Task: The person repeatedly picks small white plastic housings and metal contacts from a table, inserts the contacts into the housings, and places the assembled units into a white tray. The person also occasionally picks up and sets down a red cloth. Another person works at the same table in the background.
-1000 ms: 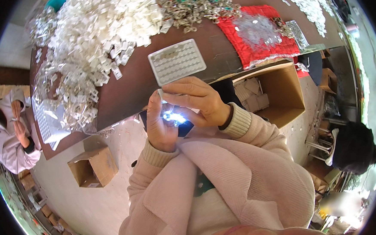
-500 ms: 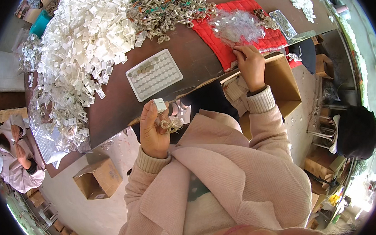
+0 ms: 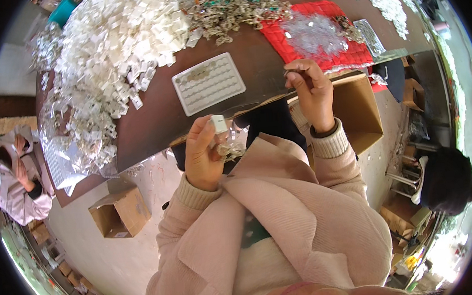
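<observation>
In front of my chest, my left hand (image 3: 201, 156) is closed round a small white plastic box (image 3: 219, 124), held upright between thumb and fingers. A few pale, clear-gold ring-shaped pieces (image 3: 233, 149) hang from the same hand's lower fingers. My right hand (image 3: 314, 94) is raised by the table's edge, thumb and forefinger pinched on something small and dark that I cannot make out. Just beyond both hands lies a white tray (image 3: 209, 84) with rows of small hollows; several in the far rows hold small grey-gold pieces. Past my right hand, a red quilted cloth (image 3: 278, 39) carries a heap of clear plastic pieces (image 3: 315, 34).
A large pile of white boxes (image 3: 127, 40) covers the table's left side, beside a heap of ring-shaped pieces (image 3: 233, 7). Open cardboard boxes stand below the table, one (image 3: 360, 107) right and one (image 3: 121, 211) left. Another person (image 3: 18, 171) sits at far left.
My right hand has drawn back leftward from the clear pieces on the red cloth, its fingertips pinched. My left hand keeps its hold. The whole view has shifted slightly.
</observation>
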Tool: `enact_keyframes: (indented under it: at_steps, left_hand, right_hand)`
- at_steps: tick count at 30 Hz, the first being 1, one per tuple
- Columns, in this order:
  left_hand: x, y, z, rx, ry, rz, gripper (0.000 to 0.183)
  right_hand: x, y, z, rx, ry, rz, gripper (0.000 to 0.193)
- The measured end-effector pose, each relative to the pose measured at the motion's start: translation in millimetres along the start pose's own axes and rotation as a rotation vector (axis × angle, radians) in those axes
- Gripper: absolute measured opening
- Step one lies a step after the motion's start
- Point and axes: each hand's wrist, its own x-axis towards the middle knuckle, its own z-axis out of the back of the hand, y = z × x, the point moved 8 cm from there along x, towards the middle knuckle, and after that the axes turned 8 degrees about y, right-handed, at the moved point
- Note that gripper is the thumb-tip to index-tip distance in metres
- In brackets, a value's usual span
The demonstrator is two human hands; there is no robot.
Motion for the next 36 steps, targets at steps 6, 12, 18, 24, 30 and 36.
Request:
enact_keyframes:
  at_steps: [6,12,18,24,30,36]
  left_hand:
    - [-7.1,-13.0,5.7,-0.037,-0.003,-0.05,0.017]
    - [-16.4,-28.2,6.1,0.036,-0.021,-0.147,0.017]
    - [-20.5,-35.6,2.6,0.027,0.021,-0.225,0.015]
    - [-22.2,-40.5,3.4,0.019,0.028,-0.268,0.014]
    - [-23.4,-44.9,2.6,-0.002,0.061,-0.274,0.013]
    - [-23.4,-40.5,3.9,-0.089,0.108,-0.22,0.012]
  right_hand:
    - [-2.2,46.8,-75.0,0.132,0.213,0.083,0.015]
    - [-12.8,70.9,-115.0,0.144,0.304,0.063,0.01]
    - [-17.4,83.9,-133.3,0.004,0.329,0.139,0.012]
    - [-18.8,83.0,-140.1,-0.026,0.36,0.15,0.014]
    - [-16.0,81.6,-140.6,0.092,0.37,0.139,0.015]
    - [-15.7,84.0,-138.3,-0.061,0.453,0.187,0.013]
